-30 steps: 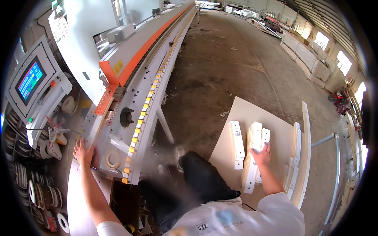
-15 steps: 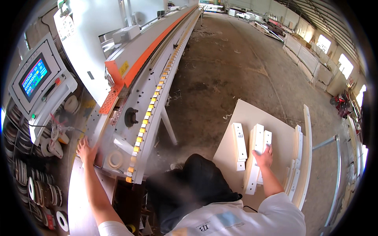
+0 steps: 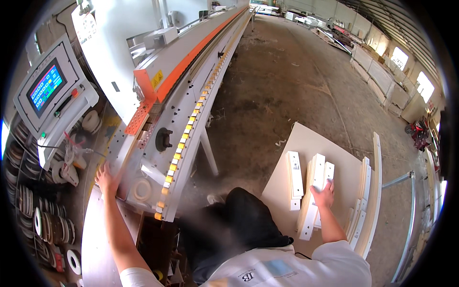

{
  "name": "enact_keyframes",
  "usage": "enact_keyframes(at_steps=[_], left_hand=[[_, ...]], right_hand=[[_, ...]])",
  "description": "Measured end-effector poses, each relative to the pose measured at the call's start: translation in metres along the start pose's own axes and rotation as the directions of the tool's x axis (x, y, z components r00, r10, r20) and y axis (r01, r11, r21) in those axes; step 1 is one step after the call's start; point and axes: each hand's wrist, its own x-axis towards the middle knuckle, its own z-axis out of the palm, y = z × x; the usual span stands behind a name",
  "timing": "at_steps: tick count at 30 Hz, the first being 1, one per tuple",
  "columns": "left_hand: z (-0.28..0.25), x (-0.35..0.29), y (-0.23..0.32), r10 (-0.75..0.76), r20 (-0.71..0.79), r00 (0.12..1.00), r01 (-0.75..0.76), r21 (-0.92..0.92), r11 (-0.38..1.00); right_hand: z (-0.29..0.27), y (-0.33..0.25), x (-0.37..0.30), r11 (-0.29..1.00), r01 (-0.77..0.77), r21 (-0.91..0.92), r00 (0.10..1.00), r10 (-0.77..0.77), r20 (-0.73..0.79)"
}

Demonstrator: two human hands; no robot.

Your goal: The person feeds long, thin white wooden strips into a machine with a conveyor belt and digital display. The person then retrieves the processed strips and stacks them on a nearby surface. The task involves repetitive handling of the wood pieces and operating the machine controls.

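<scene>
Left hand (image 3: 106, 178) rests on the long machine (image 3: 191, 91); right hand (image 3: 324, 195) touches stacked white panels (image 3: 313, 191).

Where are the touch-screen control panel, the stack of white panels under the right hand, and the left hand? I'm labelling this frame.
control panel (image 3: 46, 89), head view, on its coloured screen.
stack of white panels (image 3: 313, 179), head view, top panel face.
left hand (image 3: 106, 178), head view, back of hand.

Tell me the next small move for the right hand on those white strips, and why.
Probably close the right hand on the top strip of the white strip stack and lift it: the palm lies flat on it, while the left hand rests at the machine's infeed end.
</scene>
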Motion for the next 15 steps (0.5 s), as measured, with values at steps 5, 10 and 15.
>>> enact_keyframes(at_steps=[5, 10, 15], left_hand=[[-0.001, -0.003, 0.003, 0.003, 0.015, 1.0, -0.002, -0.01, 1.0], [0.001, -0.002, -0.002, -0.005, 0.001, 1.0, 0.005, 0.013, 1.0], [-0.004, -0.002, 0.005, -0.014, 0.022, 1.0, 0.013, 0.009, 1.0]], right_hand=[[-0.003, -0.001, -0.002, 1.0, -0.004, 0.001, 1.0, 0.004, 0.017], [-0.008, -0.009, 0.0, 1.0, -0.03, -0.005, 0.998, 0.03, 0.049], [-0.003, -0.009, 0.001, 1.0, -0.019, -0.016, 1.0, 0.019, 0.015]])
